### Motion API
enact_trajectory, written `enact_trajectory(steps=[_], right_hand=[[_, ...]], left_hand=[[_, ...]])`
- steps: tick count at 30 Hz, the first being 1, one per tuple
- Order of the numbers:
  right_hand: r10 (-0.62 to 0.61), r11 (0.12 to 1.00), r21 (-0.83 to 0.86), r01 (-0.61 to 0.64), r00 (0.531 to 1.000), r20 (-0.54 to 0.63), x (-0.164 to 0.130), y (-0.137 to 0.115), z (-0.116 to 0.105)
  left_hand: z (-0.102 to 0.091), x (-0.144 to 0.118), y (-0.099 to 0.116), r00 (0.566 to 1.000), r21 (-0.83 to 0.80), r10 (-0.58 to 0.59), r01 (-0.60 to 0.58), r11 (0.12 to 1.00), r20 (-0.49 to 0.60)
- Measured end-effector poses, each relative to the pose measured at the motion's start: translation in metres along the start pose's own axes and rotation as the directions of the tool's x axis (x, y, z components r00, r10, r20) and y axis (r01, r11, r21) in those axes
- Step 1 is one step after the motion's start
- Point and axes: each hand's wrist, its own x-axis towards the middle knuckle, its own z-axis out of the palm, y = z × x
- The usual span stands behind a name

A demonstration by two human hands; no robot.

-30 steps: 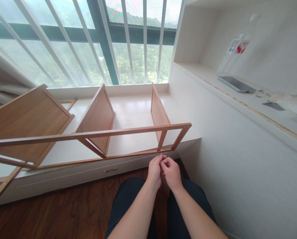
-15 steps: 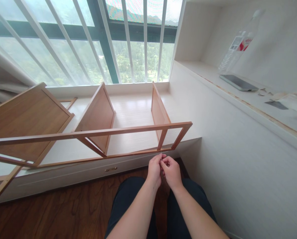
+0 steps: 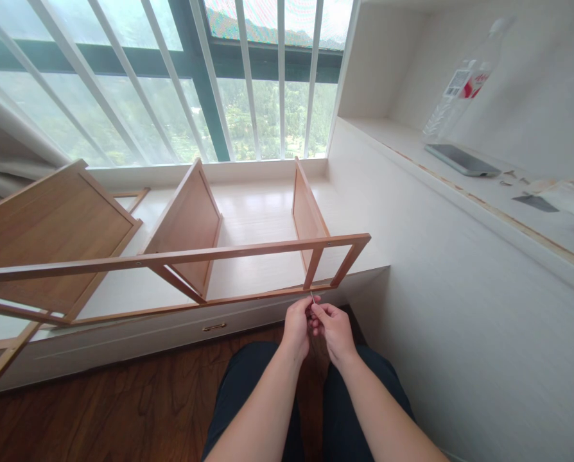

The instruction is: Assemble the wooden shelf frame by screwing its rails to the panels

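Note:
A thin metal rod [image 3: 313, 297] sticks up from between my fingertips, its top at the lower rail of a brown wooden shelf frame [image 3: 248, 252]. My right hand [image 3: 334, 327] pinches this rod between thumb and forefinger. Close against it, my left hand [image 3: 297, 325] is closed with its fingertips at the same spot; what they grip is hidden. Both hands are just below the rail, near the frame's right end. The frame lies on its side, with upright wooden panels [image 3: 191, 228] fixed across it.
The frame rests on a white window ledge [image 3: 255, 224] with a drawer handle [image 3: 214, 327] below. To the right, a white wall carries a shelf [image 3: 388, 136] with a plastic bottle [image 3: 465, 86], a phone [image 3: 461, 160] and scraps. Barred windows stand behind; a curtain [image 3: 12, 144] hangs left.
My right hand has shifted slightly and its fingers have turned, so more of the thin metal rod shows. My left hand moved a little left. The shelf frame stays almost in place.

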Motion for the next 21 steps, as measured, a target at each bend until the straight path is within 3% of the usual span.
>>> enact_trajectory(steps=[6, 10, 16, 21], right_hand=[[0.1, 0.985, 0.134, -0.111, 0.991, 0.087, 0.003, -0.002, -0.001], [0.068, 0.992, 0.103, -0.076, 0.994, 0.08, 0.001, 0.0, 0.0], [-0.066, 0.994, -0.083, 0.07, 0.997, 0.051, -0.003, 0.002, -0.002], [-0.195, 0.926, -0.323, 0.197, 0.98, 0.04, -0.009, 0.0, -0.003]], left_hand=[[-0.002, 0.004, 0.002, 1.0, 0.013, -0.013, 0.013, 1.0, -0.008], [-0.005, 0.007, 0.002, 0.999, -0.005, -0.038, 0.038, 0.999, -0.003], [-0.005, 0.009, 0.002, 0.998, -0.067, -0.056, 0.057, 0.996, 0.007], [-0.004, 0.013, 0.0, 0.999, -0.14, -0.032, 0.029, 0.99, -0.019]])
